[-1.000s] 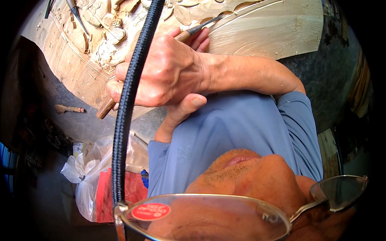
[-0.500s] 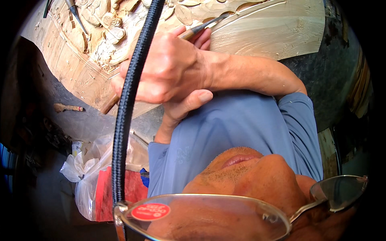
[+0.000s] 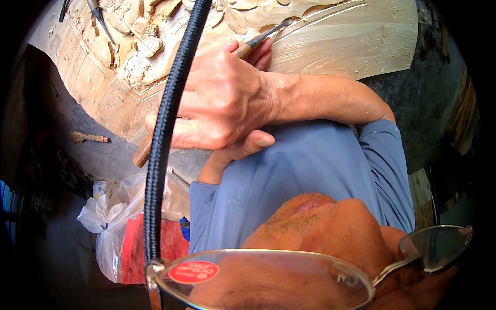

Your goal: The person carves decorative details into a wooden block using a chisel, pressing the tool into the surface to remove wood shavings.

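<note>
My right hand (image 3: 222, 103) is closed over a wooden handle, whose end (image 3: 141, 154) pokes out at lower left, partly behind a black braided cord (image 3: 170, 103). Beneath it, my left hand (image 3: 247, 143) shows its thumb and, higher up, fingertips curled by a chisel (image 3: 258, 41) with a wooden handle and dark steel shaft. The blade tip rests at a groove in a pale carved wooden panel (image 3: 341, 46) with raised leafy shapes and shavings. Whether both handle parts belong to one tool is hidden by my hands. Another chisel (image 3: 103, 26) lies on the carving at upper left.
A dark grey work surface (image 3: 418, 103) supports the panel. A short wooden-handled item (image 3: 90, 138) lies left of it. Below left are a tied clear plastic bag (image 3: 103, 227) and a red object (image 3: 150, 248). Stacked wooden pieces (image 3: 460, 119) stand at far right.
My right hand has shifted slightly right and down, and the handle end at lower left has dropped a little. The chisel tip stays at nearly the same spot on the panel.
</note>
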